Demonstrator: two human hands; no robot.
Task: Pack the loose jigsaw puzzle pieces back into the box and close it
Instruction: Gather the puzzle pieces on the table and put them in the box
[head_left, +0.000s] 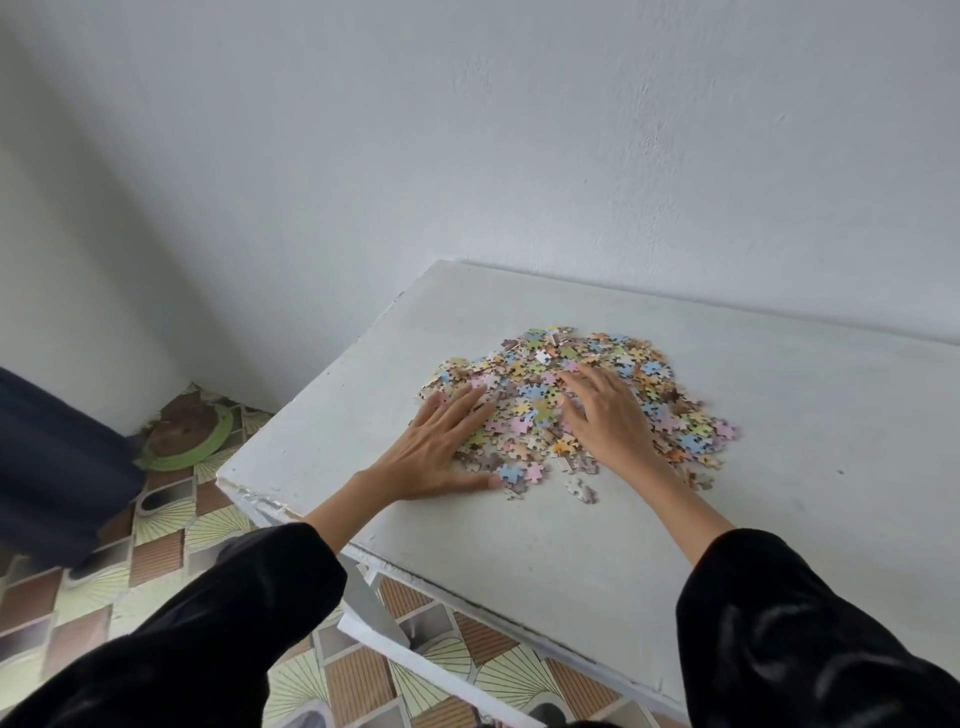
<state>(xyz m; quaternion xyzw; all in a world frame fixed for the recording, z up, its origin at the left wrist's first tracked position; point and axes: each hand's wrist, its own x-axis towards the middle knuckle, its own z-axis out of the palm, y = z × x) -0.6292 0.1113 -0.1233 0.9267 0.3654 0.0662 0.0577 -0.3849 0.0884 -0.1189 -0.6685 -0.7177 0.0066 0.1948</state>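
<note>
The table (519, 545) at lower right had a matt, chalky white painted top, chipped at its near corner. Cardboard puzzle pieces (576, 400) looked matt; sleeves (789, 639) were velvety black.

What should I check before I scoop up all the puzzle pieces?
1. The puzzle pieces lie in one pile on the table: ok.
2. The left hand lies flat and open at the pile's left side: ok.
3. The right hand rests open on the pile, fingers spread: ok.
4. The pile sits away from the table's edges: ok.
5. No pieces left out: not ok, a few stray pieces lie just in front of the pile.
6. The box is close by and open: cannot tell, no box is in view.
</note>
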